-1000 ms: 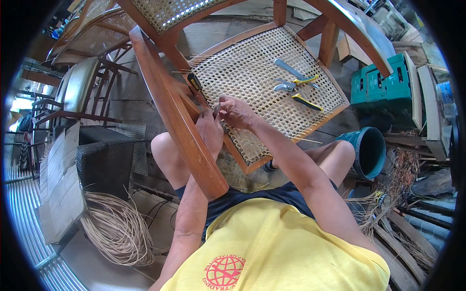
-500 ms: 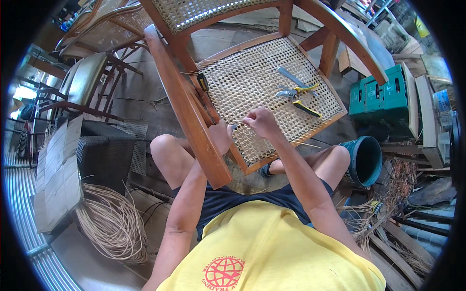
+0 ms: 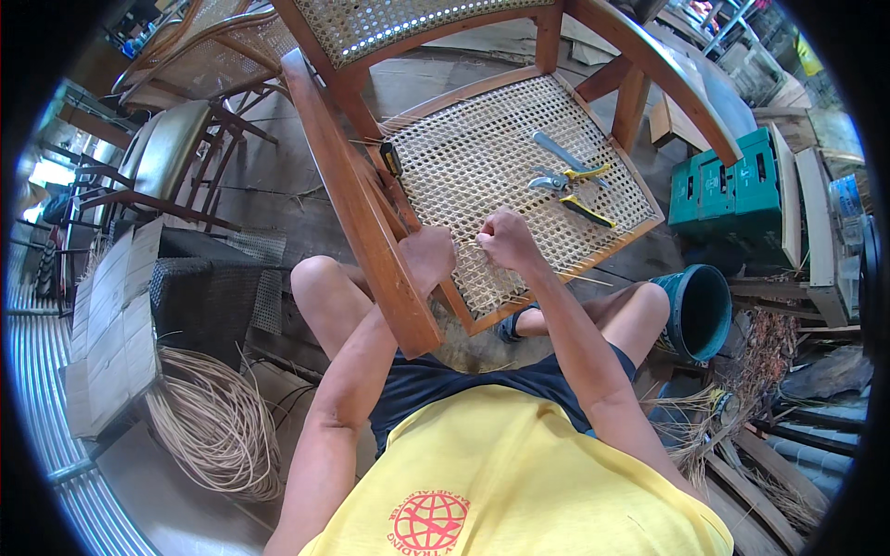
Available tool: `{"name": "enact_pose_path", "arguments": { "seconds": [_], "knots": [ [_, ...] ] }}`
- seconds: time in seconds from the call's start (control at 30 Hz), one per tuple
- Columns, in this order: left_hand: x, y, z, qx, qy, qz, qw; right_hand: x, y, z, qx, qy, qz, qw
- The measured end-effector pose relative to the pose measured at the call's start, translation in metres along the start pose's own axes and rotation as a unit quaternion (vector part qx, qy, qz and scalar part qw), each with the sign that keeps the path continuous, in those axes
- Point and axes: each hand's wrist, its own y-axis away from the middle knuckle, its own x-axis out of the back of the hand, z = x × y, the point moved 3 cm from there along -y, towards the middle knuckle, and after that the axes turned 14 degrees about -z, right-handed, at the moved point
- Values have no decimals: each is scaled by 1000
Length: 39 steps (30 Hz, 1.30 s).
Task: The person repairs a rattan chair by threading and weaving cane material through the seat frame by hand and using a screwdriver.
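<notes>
A wooden armchair with a woven cane seat (image 3: 519, 148) stands tilted before me. My left hand (image 3: 429, 257) reaches past its left armrest (image 3: 357, 204) and is closed at the seat's left edge; what lies inside the fist is hidden. Just to the right, my right hand (image 3: 508, 239) pinches what looks like a thin cane strand above the weave. On the seat, beyond the right hand, lie pruning shears (image 3: 561, 178) with yellow-and-black handles, spread apart, and a grey-blue strip-like tool (image 3: 554, 145). A small black-and-yellow tool (image 3: 389, 158) rests by the seat's left rail.
A coil of cane (image 3: 218, 426) spills from a cardboard-covered box (image 3: 111, 324) at left. Other chairs (image 3: 167, 148) stand behind it. On the right are green crates (image 3: 728, 185), a teal bucket (image 3: 695, 310) and loose cane scraps (image 3: 691, 417). The chair's backrest (image 3: 399, 32) rises at the far side.
My right hand has shifted slightly right and toward me. The left hand has turned, with its back now facing up, and a small shiny spot by its fingers is out of sight.
</notes>
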Motion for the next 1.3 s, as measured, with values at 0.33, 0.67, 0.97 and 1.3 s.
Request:
{"name": "enact_pose_path", "arguments": {
  "seconds": [0.33, 0.67, 0.97, 1.3],
  "knots": [
    [-7, 14, -14, -32, 181, 83, 979, -11, 8, -40, -1, 60, -14, 998],
    [1, 156, -135, 157, 254, 413, 861, -15, 20, -41, 56, 67, -14, 996],
    [-8, 100, -73, 55, 169, 172, 969, -28, -11, -43, 171, -30, 13, 985],
    [-32, -7, -48, 11, 138, 52, 989, -16, -6, -23, -22, -46, 29, 998]
  ]
}}
